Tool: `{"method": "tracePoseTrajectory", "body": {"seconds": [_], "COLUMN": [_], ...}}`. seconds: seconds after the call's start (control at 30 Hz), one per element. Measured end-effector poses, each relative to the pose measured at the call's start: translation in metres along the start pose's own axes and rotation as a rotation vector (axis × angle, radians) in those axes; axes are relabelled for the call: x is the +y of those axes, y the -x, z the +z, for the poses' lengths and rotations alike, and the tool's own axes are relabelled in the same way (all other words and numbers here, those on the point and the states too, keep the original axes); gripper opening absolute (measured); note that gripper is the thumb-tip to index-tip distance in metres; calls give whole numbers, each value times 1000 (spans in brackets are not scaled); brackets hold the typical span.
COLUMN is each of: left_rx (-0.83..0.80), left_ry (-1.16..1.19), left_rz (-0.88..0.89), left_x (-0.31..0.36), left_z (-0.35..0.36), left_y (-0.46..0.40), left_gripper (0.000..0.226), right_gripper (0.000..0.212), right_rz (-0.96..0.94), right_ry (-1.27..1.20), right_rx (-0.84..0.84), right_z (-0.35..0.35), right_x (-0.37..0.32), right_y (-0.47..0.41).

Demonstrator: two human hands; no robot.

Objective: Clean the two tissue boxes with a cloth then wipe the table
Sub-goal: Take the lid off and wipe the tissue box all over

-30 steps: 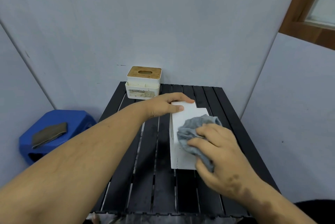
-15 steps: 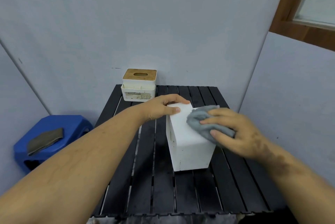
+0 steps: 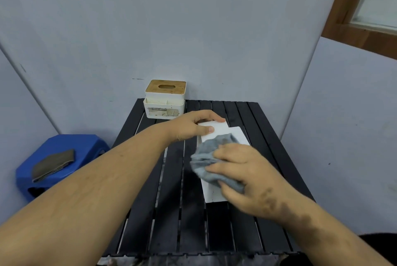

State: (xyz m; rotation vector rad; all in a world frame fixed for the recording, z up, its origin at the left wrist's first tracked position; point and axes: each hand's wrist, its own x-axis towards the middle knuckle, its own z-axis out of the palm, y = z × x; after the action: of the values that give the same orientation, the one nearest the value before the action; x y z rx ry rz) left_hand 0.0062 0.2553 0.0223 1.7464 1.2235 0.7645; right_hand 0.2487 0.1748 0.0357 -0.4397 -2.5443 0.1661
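Note:
A plain white tissue box (image 3: 223,131) stands in the middle of the black slatted table (image 3: 171,212). My left hand (image 3: 191,127) grips its far left corner and steadies it. My right hand (image 3: 242,171) presses a crumpled grey cloth (image 3: 212,160) against the box's near left part; hand and cloth hide much of the box. A second tissue box (image 3: 165,100), white with a wooden slotted lid, sits at the table's far left corner, untouched.
A blue plastic stool (image 3: 62,160) with a folded brownish cloth (image 3: 53,164) on it stands left of the table. Pale walls close in behind and on the right. A wooden window frame (image 3: 343,7) is at the upper right.
My right hand has carried the grey cloth from the box's far right side toward me and left, onto its near left part. My left hand keeps its hold on the far corner.

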Motion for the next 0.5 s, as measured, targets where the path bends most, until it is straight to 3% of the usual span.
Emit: {"method": "tracePoseTrajectory", "body": {"seconds": [0.13, 0.27, 0.5], "left_rx": [-21, -21, 55], "left_ry": [-36, -31, -52], "left_rz": [3, 3, -44], "left_x": [3, 3, 6], "left_z": [-2, -1, 8], "left_y": [1, 1, 7], "left_gripper": [40, 38, 31], "right_gripper": [36, 38, 31], "right_rz": [-78, 91, 315], "right_ry": [136, -57, -156], "right_rx": [-70, 104, 91], "right_z": [11, -8, -21], "right_x": [3, 33, 47], "right_y": [5, 34, 18]}}
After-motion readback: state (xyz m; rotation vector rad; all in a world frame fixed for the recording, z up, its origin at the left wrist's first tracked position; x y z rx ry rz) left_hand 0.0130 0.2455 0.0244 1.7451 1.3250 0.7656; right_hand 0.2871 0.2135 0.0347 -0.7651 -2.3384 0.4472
